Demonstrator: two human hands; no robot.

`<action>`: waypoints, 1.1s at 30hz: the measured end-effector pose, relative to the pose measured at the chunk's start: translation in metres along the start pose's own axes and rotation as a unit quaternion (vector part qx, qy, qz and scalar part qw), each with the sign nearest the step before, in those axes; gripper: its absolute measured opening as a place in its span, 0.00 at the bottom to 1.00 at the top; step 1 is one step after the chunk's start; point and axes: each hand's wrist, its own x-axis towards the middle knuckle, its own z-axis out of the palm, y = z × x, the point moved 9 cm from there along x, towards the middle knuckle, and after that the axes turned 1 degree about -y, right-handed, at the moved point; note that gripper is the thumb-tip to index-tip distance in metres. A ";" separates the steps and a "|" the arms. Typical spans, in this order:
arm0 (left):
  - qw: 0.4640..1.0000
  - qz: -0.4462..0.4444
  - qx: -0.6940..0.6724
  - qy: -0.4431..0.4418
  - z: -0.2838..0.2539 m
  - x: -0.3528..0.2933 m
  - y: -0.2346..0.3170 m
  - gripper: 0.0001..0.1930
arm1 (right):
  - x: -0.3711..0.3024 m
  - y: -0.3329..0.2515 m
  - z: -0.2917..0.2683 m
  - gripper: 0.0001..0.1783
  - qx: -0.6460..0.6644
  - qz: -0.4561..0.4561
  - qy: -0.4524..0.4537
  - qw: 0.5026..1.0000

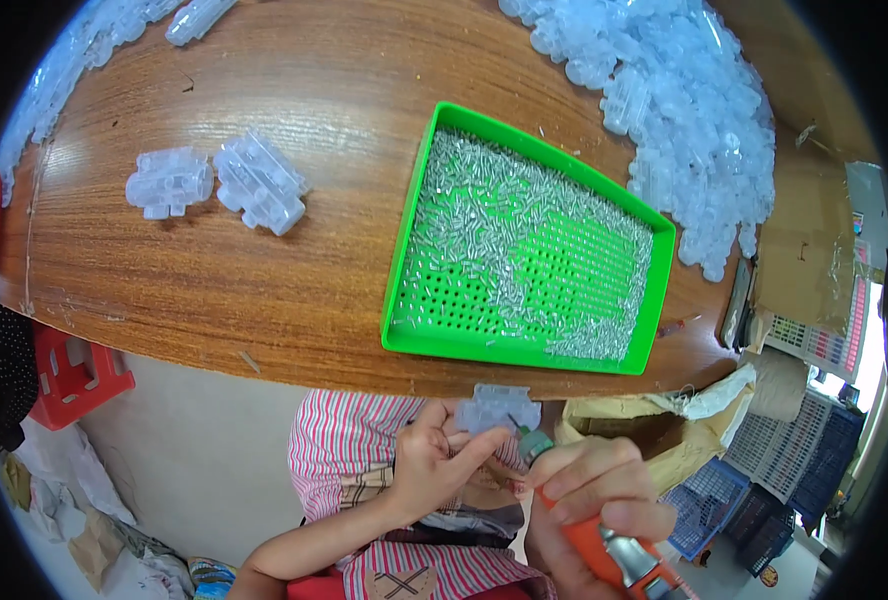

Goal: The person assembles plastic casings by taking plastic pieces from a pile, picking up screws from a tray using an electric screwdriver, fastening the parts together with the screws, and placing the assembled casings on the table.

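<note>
My left hand grips a clear plastic housing just below the table's front edge. In my right hand is an orange electric screwdriver with a green nose, its fingers wrapped round the body. The bit points at the housing, close to my left thumb; whether it touches a screw cannot be made out. Beyond my hands, a green perforated tray holds many small silver screws. Two similar clear housings lie side by side on the left of the table.
A large heap of clear plastic parts covers the far right of the wooden table; another pile lies far left. An open brown sack hangs beside my right hand. A red stool and stacked crates stand around.
</note>
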 end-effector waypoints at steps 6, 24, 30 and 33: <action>0.999 -0.009 -0.038 -0.011 0.001 0.006 0.000 0.14 | -0.005 0.014 -0.003 0.39 0.026 0.075 -0.004 0.997; 0.995 0.090 -0.001 -0.048 -0.007 0.004 -0.009 0.17 | -0.018 -0.006 0.005 0.38 0.007 -0.039 0.010 0.999; 0.995 0.091 -0.005 -0.030 -0.010 0.005 -0.007 0.18 | -0.017 -0.003 0.006 0.37 0.021 -0.065 0.017 0.998; 0.994 0.091 0.025 -0.046 -0.008 0.006 -0.005 0.18 | -0.017 -0.003 0.004 0.37 0.024 -0.084 0.014 0.996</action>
